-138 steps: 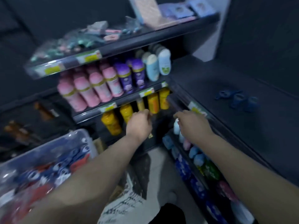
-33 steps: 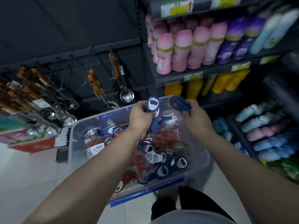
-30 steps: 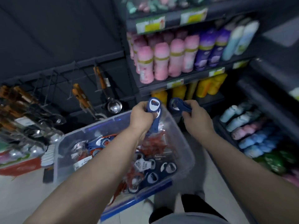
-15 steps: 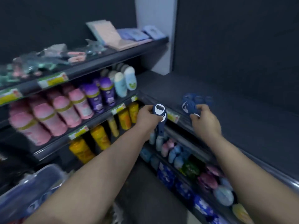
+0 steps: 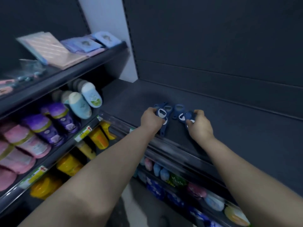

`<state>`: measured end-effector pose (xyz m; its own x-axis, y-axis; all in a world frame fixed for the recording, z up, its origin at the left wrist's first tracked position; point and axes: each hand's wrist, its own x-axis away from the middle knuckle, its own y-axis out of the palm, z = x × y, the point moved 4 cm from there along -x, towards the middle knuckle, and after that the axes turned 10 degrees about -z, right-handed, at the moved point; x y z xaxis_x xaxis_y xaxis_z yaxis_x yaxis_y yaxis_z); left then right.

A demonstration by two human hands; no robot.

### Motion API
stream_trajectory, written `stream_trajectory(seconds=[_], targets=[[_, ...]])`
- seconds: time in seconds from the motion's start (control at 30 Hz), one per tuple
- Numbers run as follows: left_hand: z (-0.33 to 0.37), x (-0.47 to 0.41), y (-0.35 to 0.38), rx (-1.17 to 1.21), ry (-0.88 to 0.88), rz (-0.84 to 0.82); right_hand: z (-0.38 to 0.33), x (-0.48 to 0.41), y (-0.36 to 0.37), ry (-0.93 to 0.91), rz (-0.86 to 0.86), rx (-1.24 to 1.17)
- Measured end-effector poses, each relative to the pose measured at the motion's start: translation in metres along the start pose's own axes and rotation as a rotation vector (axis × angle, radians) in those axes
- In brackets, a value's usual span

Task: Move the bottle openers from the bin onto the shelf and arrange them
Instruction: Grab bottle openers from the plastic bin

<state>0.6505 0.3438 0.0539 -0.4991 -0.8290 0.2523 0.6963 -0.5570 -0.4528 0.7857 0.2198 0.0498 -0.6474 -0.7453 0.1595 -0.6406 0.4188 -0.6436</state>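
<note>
On shelf (image 5: 237,131): two hands (image 5: 151,119) (image 5: 199,124), five openers (image 5: 179,107)

Dark shelf (image 5: 232,128) (blue bottle openers (image 5: 179,109) atop)

Dark back panel (image 5: 213,33), white pillar (image 5: 105,22), dim light.

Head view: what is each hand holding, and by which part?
The left hand grips a blue bottle opener near its head, with the handle sticking out free. The right hand pinches a second opener; the exact part is too blurred to tell.
</note>
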Motion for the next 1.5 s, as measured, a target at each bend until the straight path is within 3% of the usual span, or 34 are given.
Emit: stream_trajectory(seconds=[0.1, 0.23, 0.3, 0.47, 0.63, 0.77, 1.03, 1.3, 1.5], targets=[[0.004, -0.021, -0.003, -0.155, 0.056, -0.032, -0.008, -0.012, 0.004, 0.002, -0.009, 0.137], [0.003, -0.038, -0.006, -0.546, 0.188, -0.037, -0.019, -0.018, 0.011, -0.034, -0.041, 0.650], [0.000, -0.043, -0.009, -0.671, 0.214, -0.017, -0.021, -0.018, 0.017, -0.038, -0.036, 0.783], [0.003, -0.035, -0.024, -0.588, 0.298, 0.072, -0.037, -0.012, 0.020, -0.159, 0.069, 0.860], [-0.015, 0.006, -0.055, -0.596, 0.356, 0.207, -0.063, 0.007, 0.038, -0.382, 0.025, 0.847], [-0.060, 0.061, -0.085, -0.540, 0.222, 0.332, -0.078, 0.044, 0.075, -0.660, -0.083, 0.769], [-0.189, 0.243, -0.147, -0.481, -0.256, 0.549, -0.101, 0.163, 0.181, -1.055, -0.456, 0.659], [-0.302, 0.434, -0.205, -0.343, -0.738, 0.688, -0.132, 0.285, 0.274, -1.274, -0.716, 0.687], [-0.369, 0.513, -0.245, -0.297, -0.899, 0.682, -0.157, 0.361, 0.343, -1.335, -0.799, 0.755]])
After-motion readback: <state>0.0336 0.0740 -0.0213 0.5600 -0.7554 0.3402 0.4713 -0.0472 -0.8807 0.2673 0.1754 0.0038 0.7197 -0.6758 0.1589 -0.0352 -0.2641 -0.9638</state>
